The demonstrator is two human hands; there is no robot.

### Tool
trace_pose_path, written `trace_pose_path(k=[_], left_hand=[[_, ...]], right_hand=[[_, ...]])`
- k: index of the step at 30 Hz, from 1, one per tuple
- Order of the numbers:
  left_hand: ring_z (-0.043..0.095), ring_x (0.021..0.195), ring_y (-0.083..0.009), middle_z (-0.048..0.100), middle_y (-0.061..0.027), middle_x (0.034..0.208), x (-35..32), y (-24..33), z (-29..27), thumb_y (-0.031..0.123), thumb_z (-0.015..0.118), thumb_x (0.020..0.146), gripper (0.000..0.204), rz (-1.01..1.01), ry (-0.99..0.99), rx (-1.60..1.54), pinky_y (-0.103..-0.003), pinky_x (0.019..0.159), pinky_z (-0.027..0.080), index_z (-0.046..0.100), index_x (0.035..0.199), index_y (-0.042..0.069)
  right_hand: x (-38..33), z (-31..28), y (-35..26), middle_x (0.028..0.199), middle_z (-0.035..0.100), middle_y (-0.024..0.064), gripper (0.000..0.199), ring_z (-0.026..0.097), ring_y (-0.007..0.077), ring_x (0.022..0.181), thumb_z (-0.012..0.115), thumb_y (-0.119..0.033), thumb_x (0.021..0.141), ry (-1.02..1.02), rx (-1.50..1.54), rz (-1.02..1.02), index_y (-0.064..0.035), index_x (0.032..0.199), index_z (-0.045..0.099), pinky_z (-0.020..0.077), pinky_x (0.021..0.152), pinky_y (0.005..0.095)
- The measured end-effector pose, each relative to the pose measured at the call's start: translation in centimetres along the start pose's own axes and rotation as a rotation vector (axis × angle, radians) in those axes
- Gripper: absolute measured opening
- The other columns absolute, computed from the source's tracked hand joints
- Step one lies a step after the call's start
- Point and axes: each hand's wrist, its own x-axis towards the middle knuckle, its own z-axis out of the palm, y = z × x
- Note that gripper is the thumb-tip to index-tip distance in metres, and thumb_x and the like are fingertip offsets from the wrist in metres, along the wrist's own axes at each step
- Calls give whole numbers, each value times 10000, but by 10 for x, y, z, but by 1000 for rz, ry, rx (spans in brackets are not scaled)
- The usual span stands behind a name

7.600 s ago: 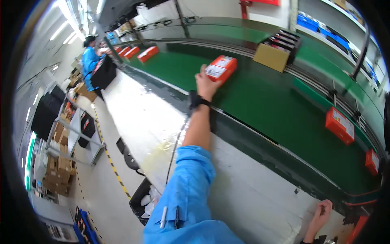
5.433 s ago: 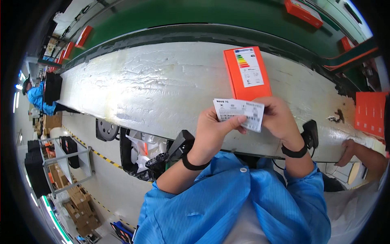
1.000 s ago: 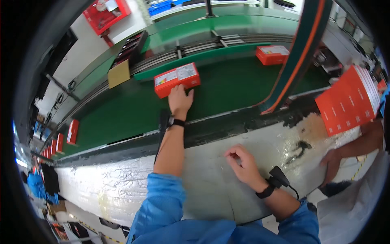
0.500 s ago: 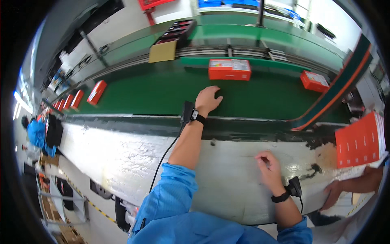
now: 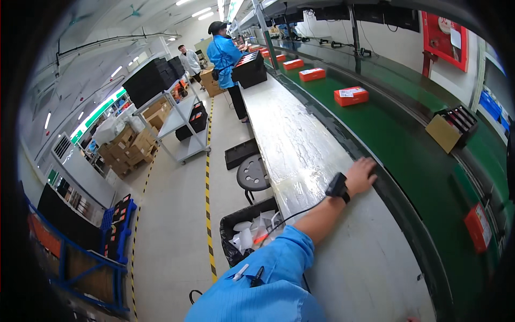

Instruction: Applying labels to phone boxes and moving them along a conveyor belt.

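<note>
My left hand [image 5: 362, 176] rests at the edge of the silvery-white worktop [image 5: 300, 145], beside the dark border of the green conveyor belt [image 5: 394, 142]. Its fingers are stretched out and hold nothing; a black device is strapped at the wrist. Of my right hand only a sliver shows at the lower edge, its fingers hidden. Farther along the belt lie red boxes with white labels, the nearest ahead being one red box [image 5: 351, 96]. Another red box [image 5: 477, 228] is on the belt at the right.
A black tray of items [image 5: 457, 124] with a tan flap sits across the belt. Left of the worktop are a lined bin [image 5: 230, 225] with scraps, a grey stool [image 5: 252, 173] and a wheeled rack [image 5: 174, 126]. A person in blue [image 5: 224, 56] stands by the far worktop.
The view has swung left along the line. My left hand has gone from above the belt back to the worktop edge, and my right hand has nearly left the picture.
</note>
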Motion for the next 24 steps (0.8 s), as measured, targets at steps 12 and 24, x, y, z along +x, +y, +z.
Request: trace_pose_path(k=[12, 24], left_hand=[[401, 1284, -458, 382, -329, 1387, 139, -175, 15, 322, 786, 713, 922, -290, 280, 103, -454, 1057, 386, 294, 1439, 37], [421, 1318, -371, 408, -272, 1408, 271, -316, 22, 161, 903, 534, 1280, -326, 364, -120, -400, 1091, 367, 87, 1515, 67]], right_hand=[[34, 50, 19, 803, 579, 143, 194, 535, 311, 692, 596, -208, 914, -303, -227, -346, -20, 875, 623, 452, 635, 404], [37, 65, -85, 771, 557, 157, 113, 507, 335, 687, 527, -90, 878, -38, -398, -258, -10, 817, 580, 436, 649, 450]])
